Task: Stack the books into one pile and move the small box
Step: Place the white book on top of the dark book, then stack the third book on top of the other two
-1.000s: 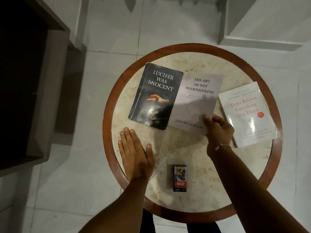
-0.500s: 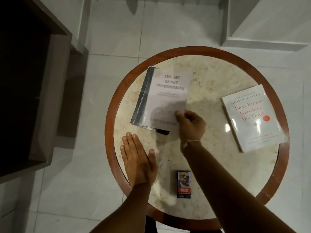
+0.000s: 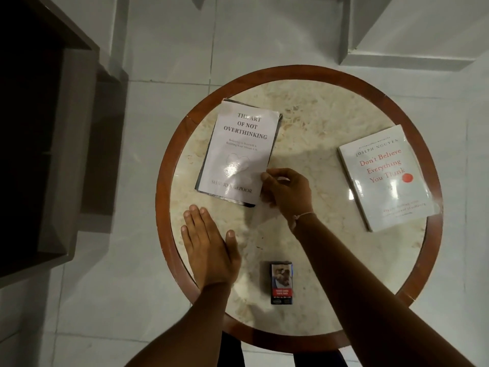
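Observation:
On the round marble table (image 3: pixel 317 107), a pale lilac book, "The Art of Not Overthinking" (image 3: pixel 238 152), lies on top of a black book (image 3: pixel 278 125); only thin dark edges of the black one show. My right hand (image 3: pixel 288 192) pinches the lilac book's lower right corner, thumb on the cover and fingers curled. A white book, "Don't Believe Everything You Think" (image 3: pixel 383 176), lies apart at the right. The small box (image 3: pixel 281 283) stands near the front edge, between my forearms. My left hand (image 3: pixel 209 247) rests flat on the table, fingers together, holding nothing.
The table has a raised brown wooden rim (image 3: pixel 164 181). Dark wooden furniture (image 3: pixel 53 154) stands close on the left over the pale tiled floor. A white step or ledge (image 3: pixel 397 49) sits beyond the table at the top right.
My right hand has carried the lilac book left, from beside the black book onto it, and squared it over the black cover. The left hand and the box stayed put.

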